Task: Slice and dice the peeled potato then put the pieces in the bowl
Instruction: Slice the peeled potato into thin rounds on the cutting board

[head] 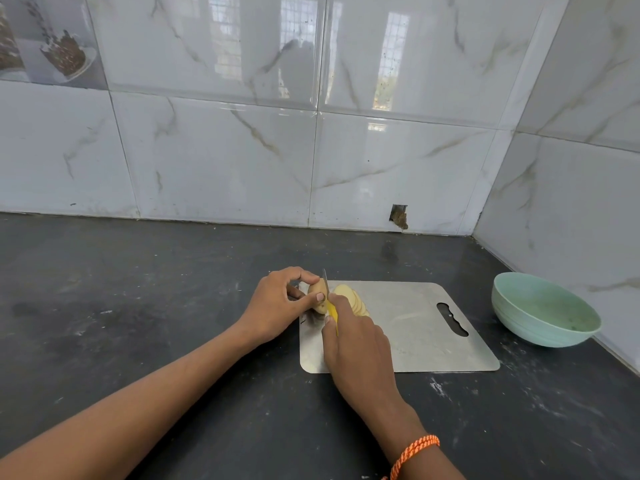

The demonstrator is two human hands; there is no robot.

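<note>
At the near left corner of the steel cutting board (415, 327), the left hand (277, 306) has its fingers (304, 273) curled over the peeled potato (318, 295), thumb pressed to its near side, pinning it on the board. The right hand (356, 341) is clenched round the yellow handle of a knife (329, 299), forefinger laid along the top, the blade standing just right of the potato's cut face. Right of the blade a row of slices (353, 299) leans overlapped on the board. An orange thread band (412, 452) circles the right wrist.

The board lies on a dark desk (156, 306), scuffed and streaked with pale marks. Well right of the board, close to the corner of the room, a pale green bowl (543, 310) sits on the desk. Glossy white marble-veined tiles (225, 150) cover the far and right walls, mirroring windows; a small broken hole (399, 216) shows low in the far wall, and a picture tile (52, 46) is at the far left.
</note>
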